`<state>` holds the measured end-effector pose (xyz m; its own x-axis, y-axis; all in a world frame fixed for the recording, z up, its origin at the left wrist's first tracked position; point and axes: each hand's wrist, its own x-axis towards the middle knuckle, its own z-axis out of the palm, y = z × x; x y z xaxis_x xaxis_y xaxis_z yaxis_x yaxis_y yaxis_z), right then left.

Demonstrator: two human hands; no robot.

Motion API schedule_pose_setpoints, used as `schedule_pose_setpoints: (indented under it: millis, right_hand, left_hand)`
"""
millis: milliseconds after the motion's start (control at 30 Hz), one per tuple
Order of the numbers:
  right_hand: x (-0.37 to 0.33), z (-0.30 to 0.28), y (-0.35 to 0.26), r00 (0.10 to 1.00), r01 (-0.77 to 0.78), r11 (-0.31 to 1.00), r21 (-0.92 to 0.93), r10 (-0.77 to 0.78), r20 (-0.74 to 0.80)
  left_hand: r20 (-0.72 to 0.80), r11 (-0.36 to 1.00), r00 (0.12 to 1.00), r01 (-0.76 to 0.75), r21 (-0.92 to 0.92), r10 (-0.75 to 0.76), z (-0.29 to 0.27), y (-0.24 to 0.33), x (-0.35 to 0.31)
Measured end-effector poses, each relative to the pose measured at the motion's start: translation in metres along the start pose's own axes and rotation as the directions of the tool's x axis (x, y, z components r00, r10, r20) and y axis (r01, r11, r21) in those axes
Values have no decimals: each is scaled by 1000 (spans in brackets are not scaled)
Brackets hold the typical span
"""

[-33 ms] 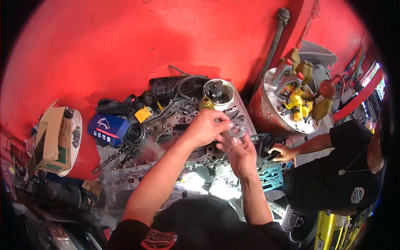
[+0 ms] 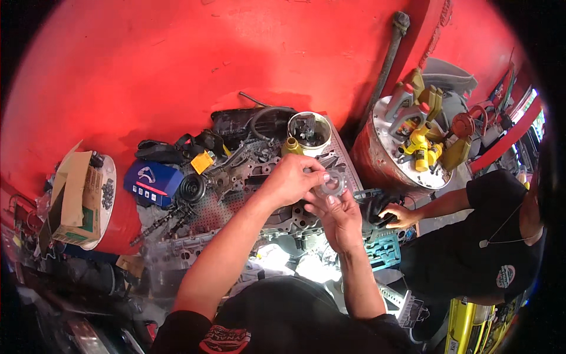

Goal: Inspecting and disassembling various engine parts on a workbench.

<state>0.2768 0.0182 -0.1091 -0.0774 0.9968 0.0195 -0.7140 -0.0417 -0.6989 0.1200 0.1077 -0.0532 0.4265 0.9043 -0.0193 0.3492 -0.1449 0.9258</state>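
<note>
Above the bench, my left hand [image 2: 292,182] pinches the left edge of a small, clear, round ring-like piece [image 2: 336,183]. From below, my right hand [image 2: 341,219] grips the same piece, its thumb against the lower edge. The piece looks translucent, and I cannot make out its exact kind. Beneath my hands lies a metal engine part with holes, perhaps a cylinder head [image 2: 289,217], partly hidden by my left forearm.
A co-worker's hand [image 2: 400,216] rests by a black part at right. Around stand a white bucket [image 2: 324,127], a drum [image 2: 377,159] topped with oil bottles [image 2: 420,150], a blue box [image 2: 154,182], a black pulley [image 2: 191,187], a teal tool tray [image 2: 384,252] and a cardboard box [image 2: 73,200].
My right hand has shifted very slightly to the left with the ring-like piece still held. All else looks the same.
</note>
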Motion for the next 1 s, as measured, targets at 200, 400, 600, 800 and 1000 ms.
schedule_pose_setpoints:
  millis: [200, 400, 600, 800, 1000]
  right_hand:
    - [-4, 4, 4, 1000, 4, 986, -165, -7, -18]
    - [-28, 6, 23, 999, -5, 972, -233, -3, -36]
    - [-29, 8, 5, 978, 192, 878, -438, -209, 10]
    - [-7, 15, -38, 806, 319, 202, -926, -571, 154]
    - [-20, 32, -13, 896, 260, 524, -811, -443, 1]
  left_hand:
    - [31, 996, 998, -46, -82, 49, -5, -8, 0]
    - [184, 988, 983, 32, -149, -4, -12, -29, -19]
    - [17, 993, 993, -112, -39, 113, -4, -21, -30]
    - [103, 981, 981, -149, -123, 162, 8, 6, -21]
    - [251, 968, 939, -250, 23, 237, -20, 22, 6]
